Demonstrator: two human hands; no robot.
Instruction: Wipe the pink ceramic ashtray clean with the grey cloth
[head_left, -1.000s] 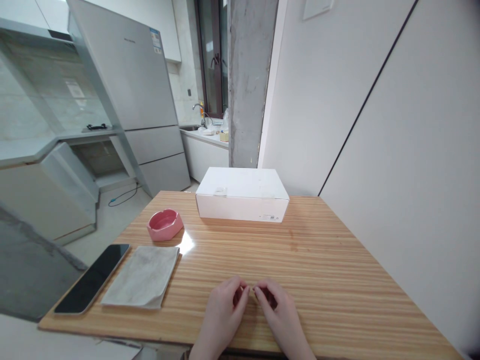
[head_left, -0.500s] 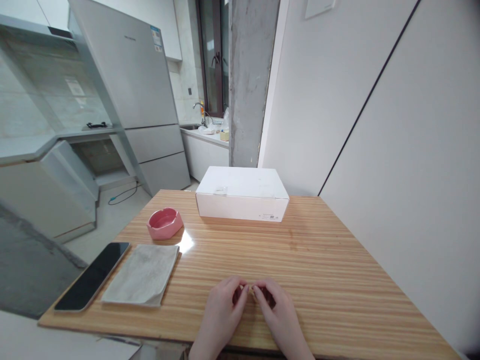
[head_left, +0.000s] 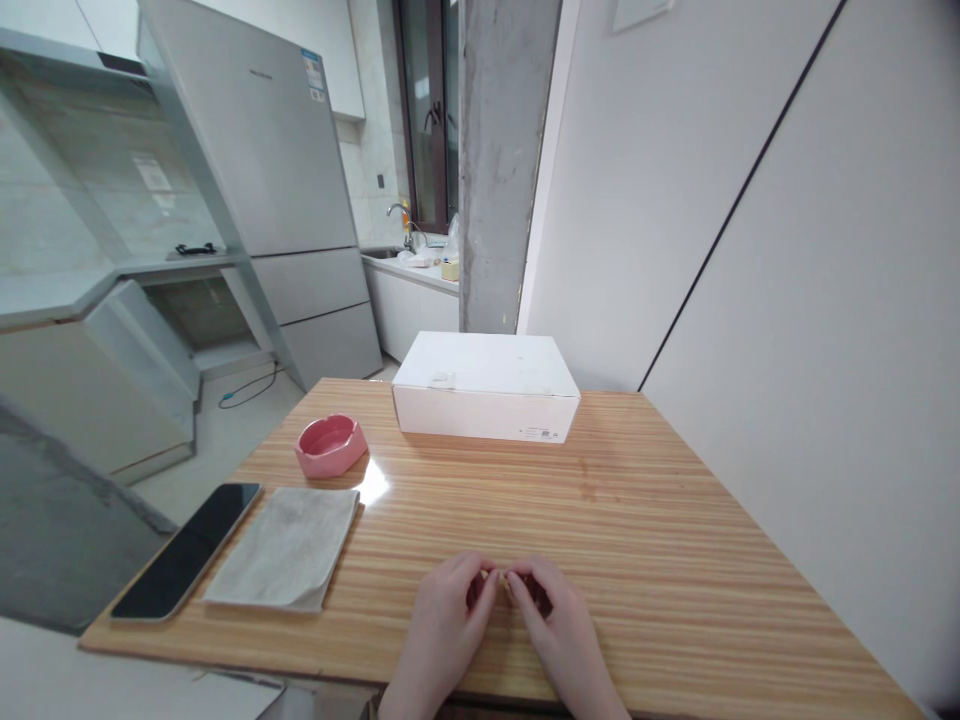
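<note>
My left hand (head_left: 450,608) and my right hand (head_left: 553,612) are held close together over the front of the wooden table (head_left: 660,560). On each, thumb and forefinger are pinched, and the two pinches face each other with a narrow gap between. Something tiny may sit at the fingertips, but it is too small to make out. To the left of my hands, a folded grey cloth (head_left: 289,550) lies flat, with a black smartphone (head_left: 187,550) beside it.
A pink ashtray (head_left: 330,447) stands behind the cloth. At the table's far edge sits a closed white box (head_left: 484,390). A white wall (head_left: 810,350) runs along the right side; a fridge (head_left: 262,150) and a kitchen counter (head_left: 412,280) are beyond the table.
</note>
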